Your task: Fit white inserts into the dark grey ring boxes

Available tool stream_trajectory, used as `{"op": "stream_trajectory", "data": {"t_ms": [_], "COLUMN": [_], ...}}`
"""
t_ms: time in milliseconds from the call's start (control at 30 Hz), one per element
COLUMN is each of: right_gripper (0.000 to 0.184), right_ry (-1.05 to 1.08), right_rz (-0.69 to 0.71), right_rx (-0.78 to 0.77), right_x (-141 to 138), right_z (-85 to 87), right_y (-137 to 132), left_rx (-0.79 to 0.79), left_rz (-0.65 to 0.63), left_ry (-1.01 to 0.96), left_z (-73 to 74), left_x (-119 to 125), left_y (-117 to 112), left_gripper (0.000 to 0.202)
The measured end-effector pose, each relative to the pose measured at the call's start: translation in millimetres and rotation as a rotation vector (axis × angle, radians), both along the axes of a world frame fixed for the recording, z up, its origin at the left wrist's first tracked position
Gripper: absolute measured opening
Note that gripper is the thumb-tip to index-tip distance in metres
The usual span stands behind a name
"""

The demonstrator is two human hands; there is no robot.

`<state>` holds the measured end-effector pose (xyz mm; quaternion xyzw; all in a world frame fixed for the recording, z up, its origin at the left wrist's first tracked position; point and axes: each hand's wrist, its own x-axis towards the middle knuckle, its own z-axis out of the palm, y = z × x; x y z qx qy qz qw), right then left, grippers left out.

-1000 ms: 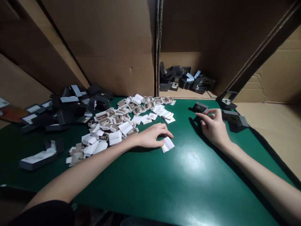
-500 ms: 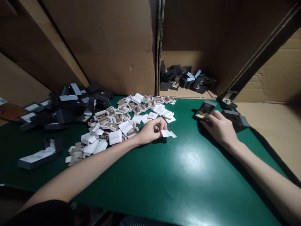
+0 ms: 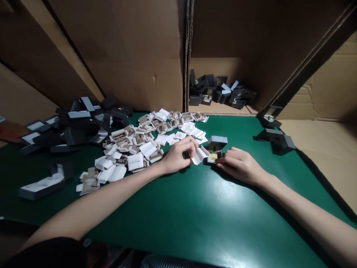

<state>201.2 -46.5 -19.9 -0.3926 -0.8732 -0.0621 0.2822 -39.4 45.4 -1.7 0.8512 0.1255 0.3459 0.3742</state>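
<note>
Nearer the surface's (image 3: 178, 219) far edge than its near one, a slip (image 3: 199, 156) is pinched by the left hand (image 3: 178, 156) and, just beside it, a box (image 3: 218, 142), lid raised, is held at its right side by the narrowed right hand (image 3: 243, 164), cartons (image 3: 135, 141) being heaped between left hand and far edge.

Brn cardbd panels (image 3: 134, 56) behind grn tbl (image 3: 173, 216)

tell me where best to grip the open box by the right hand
Probably the near right corner of its base, from the right: the lid stands raised at the far side, and paper in the left hand crowds the left. The right hand is at that corner.
</note>
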Motion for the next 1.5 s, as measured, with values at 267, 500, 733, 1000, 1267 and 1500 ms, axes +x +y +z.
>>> {"op": "stream_trajectory", "data": {"t_ms": [267,500,733,1000,1267,1500], "right_gripper": [0.01,0.021,0.008,0.016,0.013,0.023], "right_ry": [0.543,0.571,0.762,0.802,0.66,0.672], "right_rz": [-0.081,0.05,0.127,0.226,0.095,-0.1], "right_rx": [-0.152,-0.452,-0.599,-0.856,-0.336,-0.227], "right_x": [-14,-30,-35,-28,-30,-30], "right_z": [13.2,15.1,13.0,17.5,16.4,15.6], "right_y": [-14,-20,-19,-16,-21,-19], "left_rx": [0.372,0.634,0.538,0.17,0.126,-0.038], "left_rz": [-0.169,-0.16,-0.09,-0.183,-0.095,-0.052], "left_ry": [0.111,0.175,0.119,0.274,0.274,0.352], "left_z": [4.5,1.5,0.3,6.2,7.6,14.9], "left_x": [0,5,3,5,7,5], "left_y": [-8,-21,-16,-13,-11,-12], "left_gripper": [0.015,0.018,0.039,0.089,0.078,0.078]}}
